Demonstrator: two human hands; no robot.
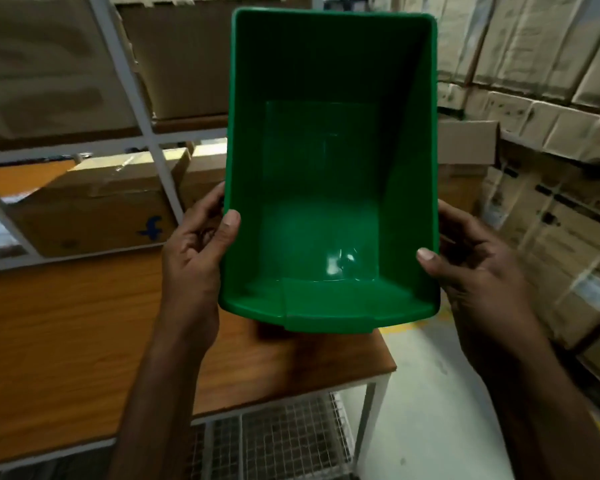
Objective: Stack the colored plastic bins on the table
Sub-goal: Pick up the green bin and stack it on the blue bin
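A green plastic bin (329, 161) fills the middle of the view, held up in the air with its empty inside facing me. My left hand (196, 251) grips its left wall, thumb hooked over the rim. My right hand (471, 268) grips the right wall the same way. The bin hangs above the right end of a wooden table (66, 327). No other colored bin shows.
Cardboard boxes (94, 209) sit on the table's far side behind a white metal rack frame (136, 98). Stacked cartons (551, 150) line the right wall. A wire-mesh shelf (284, 438) lies under the table, and grey floor (430, 393) runs to its right.
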